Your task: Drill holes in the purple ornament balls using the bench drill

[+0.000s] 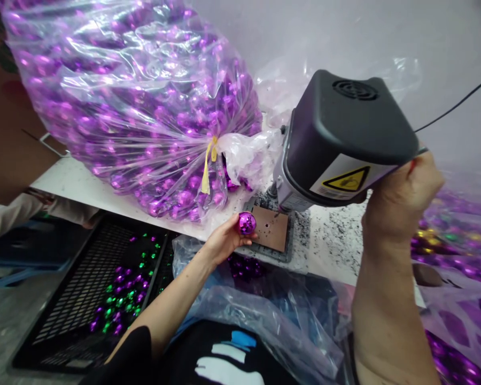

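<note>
In the head view my left hand (226, 238) has its fingers closed on a shiny purple ball (247, 223), at the left edge of a brown square plate (270, 229) with a small dark hole. The plate lies on the base of a small black and grey drill press (344, 139), whose bulky head carries a yellow warning label. My right hand (401, 192) is wrapped round a handle on the right side of that head; most of the handle is hidden by the hand. The drill bit's tip cannot be made out.
A big clear bag (144, 107) of purple balls, tied with yellow string, leans at the left. Dark shavings (332, 235) litter the white table. Below stands a black crate (56, 305) with purple and green balls. Plastic sheeting (260, 321) hangs before me. Someone's sleeve (8, 216) shows far left.
</note>
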The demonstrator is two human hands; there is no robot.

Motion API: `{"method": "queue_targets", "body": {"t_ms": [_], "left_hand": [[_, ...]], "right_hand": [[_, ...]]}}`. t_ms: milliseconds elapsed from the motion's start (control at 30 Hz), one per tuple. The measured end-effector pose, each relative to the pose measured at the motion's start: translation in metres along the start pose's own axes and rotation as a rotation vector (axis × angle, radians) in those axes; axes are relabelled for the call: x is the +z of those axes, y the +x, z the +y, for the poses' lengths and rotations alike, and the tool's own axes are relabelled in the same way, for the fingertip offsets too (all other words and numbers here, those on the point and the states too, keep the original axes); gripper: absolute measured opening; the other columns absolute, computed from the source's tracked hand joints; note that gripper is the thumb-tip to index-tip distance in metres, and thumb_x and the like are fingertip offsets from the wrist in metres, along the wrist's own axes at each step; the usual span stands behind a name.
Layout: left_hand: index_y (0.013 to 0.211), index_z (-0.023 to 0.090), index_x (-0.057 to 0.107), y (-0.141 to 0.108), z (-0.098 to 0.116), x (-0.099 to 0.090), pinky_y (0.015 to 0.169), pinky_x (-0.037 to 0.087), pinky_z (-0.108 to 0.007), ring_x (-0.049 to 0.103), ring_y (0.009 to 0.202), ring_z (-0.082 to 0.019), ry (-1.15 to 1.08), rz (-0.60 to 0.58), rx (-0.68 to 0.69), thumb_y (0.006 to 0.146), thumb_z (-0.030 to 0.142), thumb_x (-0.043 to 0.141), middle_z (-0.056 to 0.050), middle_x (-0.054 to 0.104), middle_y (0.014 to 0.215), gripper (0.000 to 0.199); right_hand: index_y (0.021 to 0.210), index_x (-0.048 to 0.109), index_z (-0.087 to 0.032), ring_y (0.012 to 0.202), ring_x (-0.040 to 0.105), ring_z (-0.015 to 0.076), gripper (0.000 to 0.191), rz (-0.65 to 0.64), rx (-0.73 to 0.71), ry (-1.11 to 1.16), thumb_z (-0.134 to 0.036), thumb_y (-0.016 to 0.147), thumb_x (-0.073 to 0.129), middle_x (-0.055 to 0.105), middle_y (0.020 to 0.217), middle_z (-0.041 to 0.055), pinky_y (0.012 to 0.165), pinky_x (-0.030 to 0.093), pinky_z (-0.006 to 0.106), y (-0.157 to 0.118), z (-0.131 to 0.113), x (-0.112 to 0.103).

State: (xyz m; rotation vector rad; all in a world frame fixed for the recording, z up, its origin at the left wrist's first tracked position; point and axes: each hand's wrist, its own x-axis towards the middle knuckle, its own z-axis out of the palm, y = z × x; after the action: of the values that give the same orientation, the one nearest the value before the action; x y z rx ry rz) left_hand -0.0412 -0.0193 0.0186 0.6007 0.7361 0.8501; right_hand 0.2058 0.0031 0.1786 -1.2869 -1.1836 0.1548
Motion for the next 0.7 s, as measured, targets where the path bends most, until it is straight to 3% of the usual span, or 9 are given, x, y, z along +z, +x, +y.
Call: {"method": "queue_targets", "body": {"t_ms": [100, 200, 300, 500, 700], "left_hand": [[0.117, 0.019, 0.061, -0.001, 0.004, 0.001, 0.062, 0.055, -0.028, 0.072, 0.072, -0.019, -0.040, -0.061, -0.020, 0.083, 0.050, 0.076, -0.005, 0.070, 0.090, 0.048], [0.111, 0.017, 0.061, 0.000, 0.005, 0.003, 0.061, 0.053, -0.024, 0.071, 0.072, -0.016, 0.032, -0.023, 0.011, 0.077, 0.043, 0.084, -0.004, 0.070, 0.092, 0.048], [0.119, 0.018, 0.060, 0.005, 0.002, 0.006, 0.067, 0.053, -0.024, 0.069, 0.080, -0.016, 0.230, 0.048, 0.078, 0.074, 0.040, 0.086, -0.005, 0.070, 0.100, 0.056], [0.122, 0.020, 0.060, 0.020, -0.010, 0.016, 0.099, 0.052, -0.038, 0.066, 0.109, -0.024, 0.792, 0.146, 0.407, 0.072, 0.032, 0.086, -0.006, 0.069, 0.118, 0.058], [0.127, 0.023, 0.058, 0.034, -0.023, 0.026, 0.102, 0.052, -0.041, 0.067, 0.113, -0.025, 1.070, 0.120, 0.551, 0.075, 0.024, 0.084, -0.006, 0.069, 0.123, 0.058]], "right_hand": [[0.076, 0.044, -0.017, 0.041, 0.040, 0.0032, 0.061, 0.015, -0.003, 0.019, -0.076, 0.082, 0.056, 0.034, 0.056, -0.0082, 0.035, 0.028, 0.018, -0.002, 0.000, 0.001], [0.077, 0.045, -0.017, 0.041, 0.041, 0.0043, 0.065, 0.018, -0.031, 0.021, -0.081, 0.079, 0.053, 0.035, 0.055, -0.0082, 0.035, 0.030, 0.019, -0.002, 0.002, 0.002], [0.079, 0.046, -0.016, 0.041, 0.043, 0.0051, 0.064, 0.016, -0.028, 0.017, -0.080, 0.081, 0.052, 0.037, 0.054, -0.0078, 0.036, 0.031, 0.019, -0.002, 0.004, 0.002], [0.077, 0.045, -0.016, 0.042, 0.041, 0.0032, 0.060, 0.022, -0.032, 0.008, -0.075, 0.086, 0.051, 0.034, 0.056, -0.0080, 0.038, 0.029, 0.017, -0.002, 0.002, 0.002], [0.076, 0.045, -0.016, 0.043, 0.041, 0.0030, 0.059, 0.025, -0.037, -0.003, -0.074, 0.086, 0.052, 0.034, 0.056, -0.0078, 0.041, 0.033, 0.019, -0.003, 0.000, 0.003]]}}
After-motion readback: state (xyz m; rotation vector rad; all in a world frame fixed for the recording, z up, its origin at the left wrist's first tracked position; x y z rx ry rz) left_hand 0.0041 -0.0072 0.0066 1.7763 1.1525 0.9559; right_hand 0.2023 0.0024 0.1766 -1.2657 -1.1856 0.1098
